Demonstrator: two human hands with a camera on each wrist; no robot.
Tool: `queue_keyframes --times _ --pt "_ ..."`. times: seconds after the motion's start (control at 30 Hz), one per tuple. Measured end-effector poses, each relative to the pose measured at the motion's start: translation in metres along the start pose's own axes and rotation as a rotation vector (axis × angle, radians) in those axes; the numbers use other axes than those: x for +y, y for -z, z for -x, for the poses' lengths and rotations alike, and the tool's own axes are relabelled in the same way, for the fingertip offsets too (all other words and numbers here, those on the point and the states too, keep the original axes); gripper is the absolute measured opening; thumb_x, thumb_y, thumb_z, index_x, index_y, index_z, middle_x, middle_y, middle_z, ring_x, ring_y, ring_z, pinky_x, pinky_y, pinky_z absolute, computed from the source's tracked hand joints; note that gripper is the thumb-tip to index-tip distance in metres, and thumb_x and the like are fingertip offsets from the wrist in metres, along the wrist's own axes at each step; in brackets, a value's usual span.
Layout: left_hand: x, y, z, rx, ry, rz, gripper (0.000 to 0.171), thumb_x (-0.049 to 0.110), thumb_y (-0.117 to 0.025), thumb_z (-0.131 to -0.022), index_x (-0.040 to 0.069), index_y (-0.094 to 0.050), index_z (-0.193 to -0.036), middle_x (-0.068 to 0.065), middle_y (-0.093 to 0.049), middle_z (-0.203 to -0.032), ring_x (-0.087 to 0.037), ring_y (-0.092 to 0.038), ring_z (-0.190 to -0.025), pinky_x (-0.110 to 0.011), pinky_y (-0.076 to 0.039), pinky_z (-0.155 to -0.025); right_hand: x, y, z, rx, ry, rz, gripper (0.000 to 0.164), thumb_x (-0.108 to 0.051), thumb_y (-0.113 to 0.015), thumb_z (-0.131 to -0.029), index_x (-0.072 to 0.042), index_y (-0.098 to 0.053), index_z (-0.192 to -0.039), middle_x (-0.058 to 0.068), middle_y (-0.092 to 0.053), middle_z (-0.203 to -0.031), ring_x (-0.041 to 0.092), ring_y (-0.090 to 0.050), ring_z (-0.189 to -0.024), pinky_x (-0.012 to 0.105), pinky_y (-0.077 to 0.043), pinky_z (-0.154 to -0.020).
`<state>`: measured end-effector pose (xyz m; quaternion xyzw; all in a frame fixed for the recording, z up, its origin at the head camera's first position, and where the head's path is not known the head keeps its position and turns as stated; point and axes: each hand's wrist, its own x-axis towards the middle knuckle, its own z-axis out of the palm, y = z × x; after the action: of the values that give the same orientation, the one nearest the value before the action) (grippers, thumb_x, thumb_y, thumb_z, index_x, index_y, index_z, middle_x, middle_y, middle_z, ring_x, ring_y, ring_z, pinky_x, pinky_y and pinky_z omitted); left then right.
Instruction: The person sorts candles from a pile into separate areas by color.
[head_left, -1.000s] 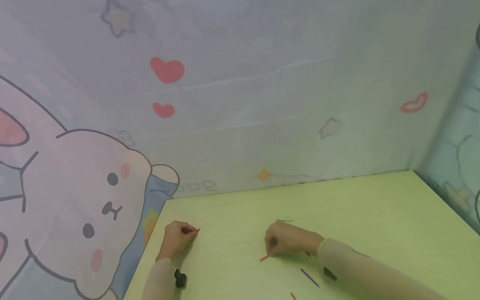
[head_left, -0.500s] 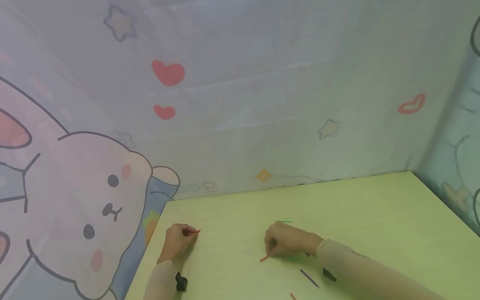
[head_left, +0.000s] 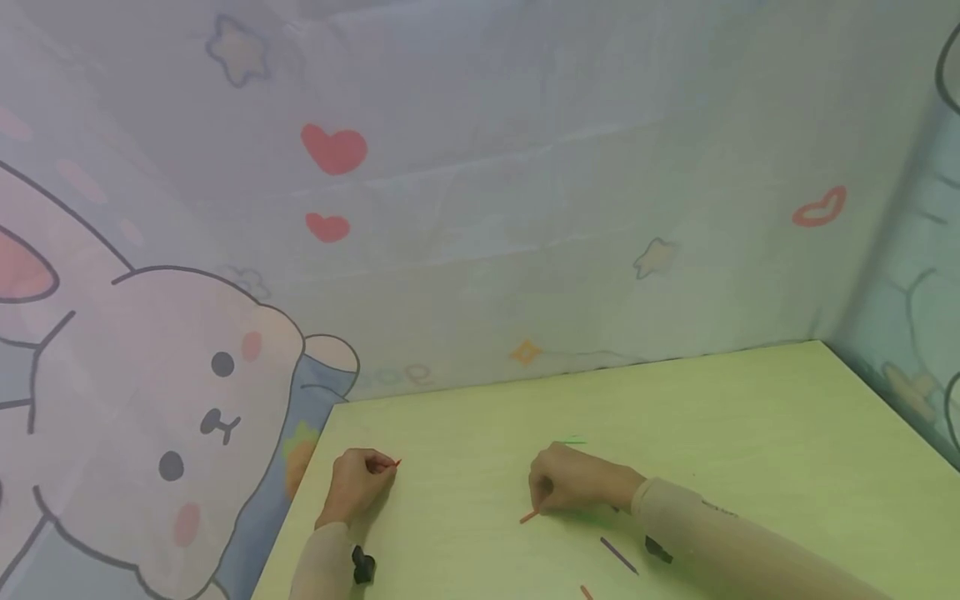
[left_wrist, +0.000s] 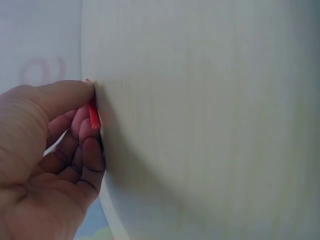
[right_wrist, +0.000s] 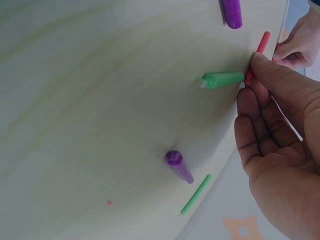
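On the left side of the table, my left hand (head_left: 356, 485) pinches a thin red candle (left_wrist: 93, 115) between thumb and fingertips, and its tip pokes out. My right hand (head_left: 562, 479) is near the table's middle and pinches a second candle, orange-red (head_left: 529, 517), low over the tabletop. From the right wrist, this candle (right_wrist: 263, 42) sticks out beyond the thumb, and the left hand (right_wrist: 300, 44) shows behind it. A green candle (right_wrist: 224, 80) lies beside the right fingertips. The other fingers of both hands are curled in.
A purple candle (head_left: 619, 557) and an orange-red one (head_left: 587, 592) lie nearer the front of the table (head_left: 750, 433). Another green candle (head_left: 574, 442) lies behind the right hand. A printed cloth wall (head_left: 480, 208) rises along the back edge. Dark devices sit at both wrists.
The head view shifts slightly. Both hands keep nearly the same place and the same pinch on their candles.
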<state>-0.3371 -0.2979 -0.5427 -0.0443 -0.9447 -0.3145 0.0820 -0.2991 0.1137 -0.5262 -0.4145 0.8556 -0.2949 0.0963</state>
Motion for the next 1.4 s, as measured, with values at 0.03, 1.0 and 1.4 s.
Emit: queue_keyframes --times 0.03,1.0,1.4 --pt "0.001 0.000 0.000 0.003 -0.009 0.000 0.007 0.004 -0.087 -0.093 0.007 -0.084 -0.088 0.000 -0.076 -0.082 -0.012 -0.066 -0.074 -0.026 -0.056 -0.068 -0.001 0.001 0.000 0.000 0.000 0.003 0.014 -0.004 -0.093 -0.089 -0.016 -0.085 -0.086 -0.015 -0.074 -0.082 -0.005 -0.062 -0.074 0.016 -0.058 -0.069" --pt "0.003 0.001 0.001 -0.006 -0.015 -0.042 0.004 0.003 -0.087 -0.092 0.005 -0.084 -0.092 -0.001 -0.077 -0.083 -0.013 -0.069 -0.076 -0.031 -0.061 -0.071 0.005 -0.006 -0.003 -0.011 -0.057 -0.009 0.018 -0.006 -0.091 -0.091 -0.021 -0.084 -0.084 -0.021 -0.071 -0.080 -0.004 -0.062 -0.075 0.017 -0.058 -0.071" --pt "0.013 0.008 -0.005 0.030 -0.119 -0.096 0.027 0.005 -0.092 -0.088 -0.003 -0.084 -0.113 -0.011 -0.079 -0.094 -0.024 -0.071 -0.087 -0.044 -0.064 -0.080 0.000 -0.003 -0.002 0.000 -0.051 -0.017 0.017 -0.002 -0.091 -0.089 -0.018 -0.084 -0.085 -0.018 -0.072 -0.080 -0.004 -0.062 -0.074 0.017 -0.057 -0.069"
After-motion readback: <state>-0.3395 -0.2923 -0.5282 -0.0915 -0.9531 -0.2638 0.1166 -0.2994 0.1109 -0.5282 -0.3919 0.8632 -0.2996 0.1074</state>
